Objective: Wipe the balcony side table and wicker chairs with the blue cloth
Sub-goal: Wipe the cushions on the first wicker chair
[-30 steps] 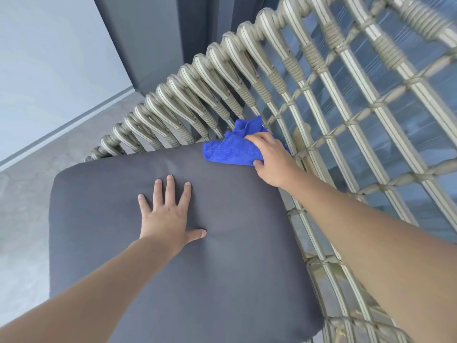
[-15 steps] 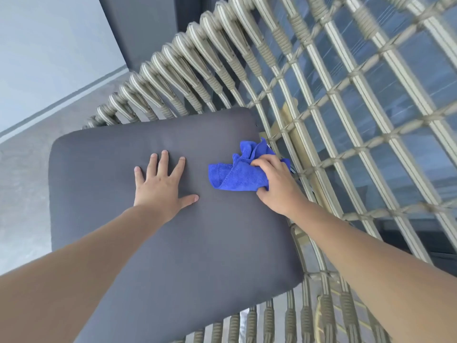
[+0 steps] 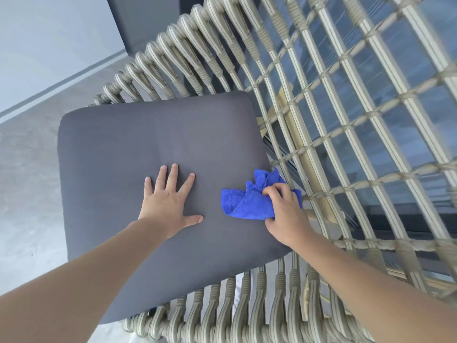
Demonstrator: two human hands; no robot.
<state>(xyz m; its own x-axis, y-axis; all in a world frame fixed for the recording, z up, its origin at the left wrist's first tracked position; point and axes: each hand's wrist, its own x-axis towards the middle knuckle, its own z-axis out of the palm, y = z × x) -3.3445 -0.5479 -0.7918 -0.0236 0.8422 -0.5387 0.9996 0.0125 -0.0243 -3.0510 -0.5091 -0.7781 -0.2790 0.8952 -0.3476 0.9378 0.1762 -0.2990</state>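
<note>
Broadly, the wicker chair [image 3: 346, 120] fills most of the view: a curved back and side of pale woven strands with open gaps between them, wrapped round a stiff frame. It looks rigid and bumpy, so a cloth would likely catch on the weave and need pushing into the gaps rather than sliding. On its seat lies a dark grey cushion [image 3: 148, 144], smooth, matte and softly padded; it probably gives under pressure and could shift on the frame if rubbed hard.

The left hand [image 3: 168, 201] lies flat on the middle of the cushion, fingers straight and spread, holding nothing, seemingly steadying the pad. The right hand [image 3: 284, 209] is at the cushion's right edge, just beside the woven side, its fingers curled into the bunched blue cloth [image 3: 247, 201] and pressing it onto the fabric. That cloth looks light, limp and fluffy, with a stitched hem; gathered in the fist is the sensible hold, since a loose corner would flop and drag.

Beyond the chair are a pale grey floor [image 3: 27, 169], a light wall [image 3: 49, 33] and a dark panel. The side table is not in sight.
</note>
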